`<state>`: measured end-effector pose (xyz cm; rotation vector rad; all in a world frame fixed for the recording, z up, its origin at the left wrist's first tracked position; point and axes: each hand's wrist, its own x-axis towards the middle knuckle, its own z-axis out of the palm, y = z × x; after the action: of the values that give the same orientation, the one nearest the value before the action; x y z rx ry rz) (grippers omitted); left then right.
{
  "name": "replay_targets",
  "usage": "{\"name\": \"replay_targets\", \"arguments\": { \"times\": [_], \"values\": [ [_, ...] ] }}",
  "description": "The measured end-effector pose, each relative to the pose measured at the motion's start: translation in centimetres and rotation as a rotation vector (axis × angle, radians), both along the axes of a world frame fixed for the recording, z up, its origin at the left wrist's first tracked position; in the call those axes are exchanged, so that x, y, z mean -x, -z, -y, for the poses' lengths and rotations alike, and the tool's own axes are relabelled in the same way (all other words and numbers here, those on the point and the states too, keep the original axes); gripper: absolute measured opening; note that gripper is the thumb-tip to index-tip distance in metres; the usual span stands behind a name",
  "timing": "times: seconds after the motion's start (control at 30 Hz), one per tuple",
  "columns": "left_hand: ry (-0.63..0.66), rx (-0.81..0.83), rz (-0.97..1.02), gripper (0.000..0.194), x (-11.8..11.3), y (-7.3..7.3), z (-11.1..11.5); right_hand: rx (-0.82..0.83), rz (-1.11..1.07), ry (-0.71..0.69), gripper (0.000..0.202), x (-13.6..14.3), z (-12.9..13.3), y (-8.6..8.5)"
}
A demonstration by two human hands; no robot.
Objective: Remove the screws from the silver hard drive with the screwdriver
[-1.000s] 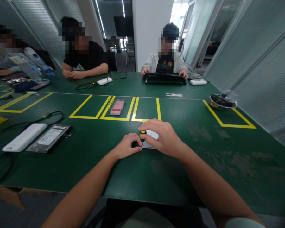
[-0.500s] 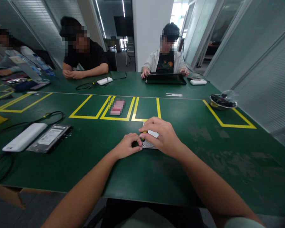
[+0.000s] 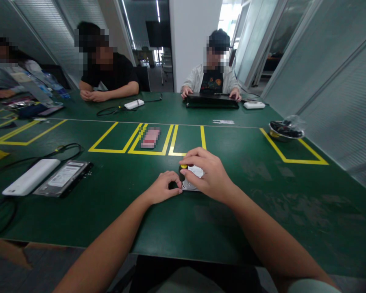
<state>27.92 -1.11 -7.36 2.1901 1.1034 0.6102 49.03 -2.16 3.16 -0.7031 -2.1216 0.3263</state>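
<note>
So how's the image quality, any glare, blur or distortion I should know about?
Head view: the window at the top is washed out nearly white; head view: the glass partition on the right slants and looks stretched; head view: the pink item is a blocky mosaic; head view: the white label beside the right hand is too soft to read.

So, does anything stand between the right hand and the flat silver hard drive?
Only the stubby yellow-and-black tool in the right hand, over the left side of the silver hard drive. The left hand is at its near-left corner; nothing else visible intervenes.
</note>
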Motion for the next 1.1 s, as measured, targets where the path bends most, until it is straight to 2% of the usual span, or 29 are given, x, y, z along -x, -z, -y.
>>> {"name": "replay_targets", "arguments": {
  "times": [0.2, 0.53, 0.8, 1.0, 1.1],
  "values": [
    [0.005, 0.016, -0.004, 0.014, 0.11, 0.37, -0.13, 0.005, 0.038, -0.005, 0.013, 0.04, -0.15, 0.16],
    [0.021, -0.013, 0.024, 0.012, 0.08, 0.12, -0.16, 0.015, 0.058, -0.083, 0.014, -0.18, -0.12, -0.11],
    [0.01, -0.015, 0.016, 0.012, 0.08, 0.37, -0.17, 0.0, 0.067, -0.05, 0.01, -0.06, -0.15, -0.03],
    [0.016, -0.017, 0.018, 0.012, 0.03, 0.14, -0.19, 0.008, 0.116, -0.121, 0.022, -0.42, -0.09, -0.48],
    [0.004, -0.016, 0.001, 0.013, 0.05, 0.13, -0.09, 0.006, 0.1, -0.123, 0.02, -0.36, -0.03, -0.33]
  ]
}}
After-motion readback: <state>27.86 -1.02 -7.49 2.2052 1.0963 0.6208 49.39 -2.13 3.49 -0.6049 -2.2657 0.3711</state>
